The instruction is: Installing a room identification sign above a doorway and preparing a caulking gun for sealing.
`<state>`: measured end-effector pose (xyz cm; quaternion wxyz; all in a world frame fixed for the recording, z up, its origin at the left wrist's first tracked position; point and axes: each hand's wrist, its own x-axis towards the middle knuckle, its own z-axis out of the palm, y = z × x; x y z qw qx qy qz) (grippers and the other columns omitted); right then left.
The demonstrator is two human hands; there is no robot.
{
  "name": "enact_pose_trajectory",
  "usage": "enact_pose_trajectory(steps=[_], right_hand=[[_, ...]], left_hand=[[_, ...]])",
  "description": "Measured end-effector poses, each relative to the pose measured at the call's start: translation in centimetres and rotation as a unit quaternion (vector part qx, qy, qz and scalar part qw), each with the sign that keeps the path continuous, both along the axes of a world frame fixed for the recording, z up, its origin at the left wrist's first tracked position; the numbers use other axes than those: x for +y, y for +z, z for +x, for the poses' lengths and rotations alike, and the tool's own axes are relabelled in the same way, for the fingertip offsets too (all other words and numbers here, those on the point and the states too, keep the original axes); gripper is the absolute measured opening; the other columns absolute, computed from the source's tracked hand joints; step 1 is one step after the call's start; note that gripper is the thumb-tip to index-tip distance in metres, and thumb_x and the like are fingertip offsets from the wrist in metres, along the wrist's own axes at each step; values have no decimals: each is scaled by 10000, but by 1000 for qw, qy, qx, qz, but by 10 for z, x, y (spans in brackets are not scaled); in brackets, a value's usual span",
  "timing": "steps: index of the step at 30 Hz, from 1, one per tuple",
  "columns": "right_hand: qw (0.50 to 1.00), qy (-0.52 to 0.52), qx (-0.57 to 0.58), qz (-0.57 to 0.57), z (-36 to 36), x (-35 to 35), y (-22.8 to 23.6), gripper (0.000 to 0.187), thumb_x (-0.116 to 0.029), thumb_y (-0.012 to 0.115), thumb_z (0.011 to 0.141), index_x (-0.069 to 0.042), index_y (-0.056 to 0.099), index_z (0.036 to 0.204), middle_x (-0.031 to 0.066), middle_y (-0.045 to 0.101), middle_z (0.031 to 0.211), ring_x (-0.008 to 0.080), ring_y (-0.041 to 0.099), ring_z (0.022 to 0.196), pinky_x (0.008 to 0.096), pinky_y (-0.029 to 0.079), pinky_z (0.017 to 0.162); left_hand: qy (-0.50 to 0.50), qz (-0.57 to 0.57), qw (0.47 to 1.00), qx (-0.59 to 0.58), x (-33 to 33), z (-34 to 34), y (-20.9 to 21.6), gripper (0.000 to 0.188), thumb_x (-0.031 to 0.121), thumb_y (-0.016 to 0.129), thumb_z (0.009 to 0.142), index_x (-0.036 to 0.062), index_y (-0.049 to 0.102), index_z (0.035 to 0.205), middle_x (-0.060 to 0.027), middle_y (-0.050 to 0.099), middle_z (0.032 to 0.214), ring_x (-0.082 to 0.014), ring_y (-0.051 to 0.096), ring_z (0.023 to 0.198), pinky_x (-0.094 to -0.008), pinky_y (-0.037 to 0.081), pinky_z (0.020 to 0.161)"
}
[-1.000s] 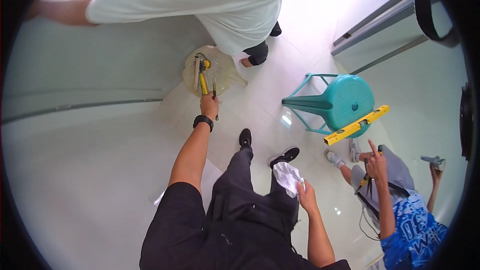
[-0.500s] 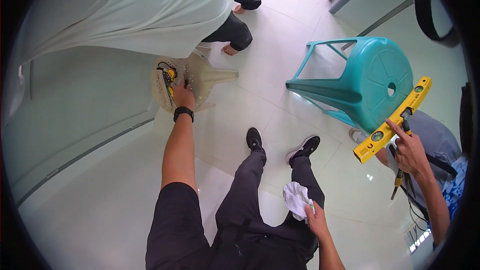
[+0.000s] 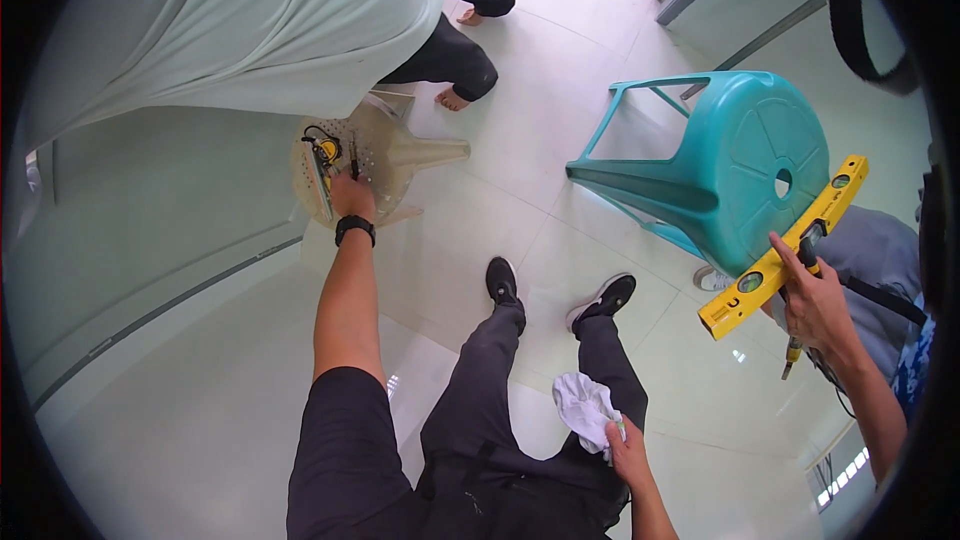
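Observation:
My left hand (image 3: 353, 198) reaches down to a translucent beige plastic stool (image 3: 385, 145). Its fingers are closed at the lower end of a slim dark tool (image 3: 354, 162), whose exact kind is too small to tell. Beside them on the stool lie a yellow and black coiled item (image 3: 327, 150), like a tape measure, and a long, thin pale item (image 3: 322, 187). Down by my thigh, my right hand (image 3: 628, 448) grips a crumpled white cloth (image 3: 584, 407) with a small green spot near the fingers.
At right, another person's hand (image 3: 815, 305) holds a yellow spirit level (image 3: 785, 248) and a dark-handled tool against a teal plastic stool (image 3: 765, 160). A person in a white shirt (image 3: 250, 20) is at upper left. A pale panel (image 3: 160, 210) stands along the left side.
The whole view has shifted slightly. My left hand stays at the beige stool, with the dark tool showing more clearly. The other person's spirit level has tilted a little.

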<state>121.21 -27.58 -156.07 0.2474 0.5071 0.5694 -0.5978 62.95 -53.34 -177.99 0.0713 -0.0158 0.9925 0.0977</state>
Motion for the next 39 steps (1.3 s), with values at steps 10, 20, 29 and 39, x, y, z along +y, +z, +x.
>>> enact_pose_trajectory(steps=[10, 20, 29, 39], right_hand=[[996, 34, 75, -16, -20, 75, 78, 370, -302, 545, 1027, 14, 593, 1215, 217, 687, 997, 307, 680, 893, 383, 509, 800], [965, 84, 227, 105, 17, 170, 235, 355, -311, 566, 1011, 30, 590, 1107, 243, 617, 1013, 430, 586, 970, 462, 476, 832], [865, 199, 336, 316, 8, 266, 314, 390, -294, 697, 896, 7, 554, 1098, 182, 561, 1072, 382, 526, 1042, 470, 429, 898], [867, 225, 370, 246, -5, 355, 402, 525, -355, 707, 889, -17, 565, 1264, 162, 585, 1214, 353, 534, 1141, 460, 420, 991]], left_hand=[[-77, -1, 997, 22, 42, 148, 73, 509, 181, 697, 869, 4, 556, 1325, -220, 577, 1277, -379, 519, 1199, -476, 416, 1025], [46, 435, 780, -447, 275, 400, 378, 557, 336, 539, 1031, 69, 357, 1485, -148, 569, 1287, -214, 638, 1024, -390, 510, 920], [150, 585, 446, -661, 401, 478, 505, 537, 416, 426, 1068, 114, 365, 1508, -76, 551, 1356, -203, 540, 1239, -398, 459, 1011], [102, 618, 632, -457, 442, 399, 499, 267, 177, 463, 1062, 15, 555, 1253, -88, 664, 1160, -185, 672, 1013, -331, 546, 889]])
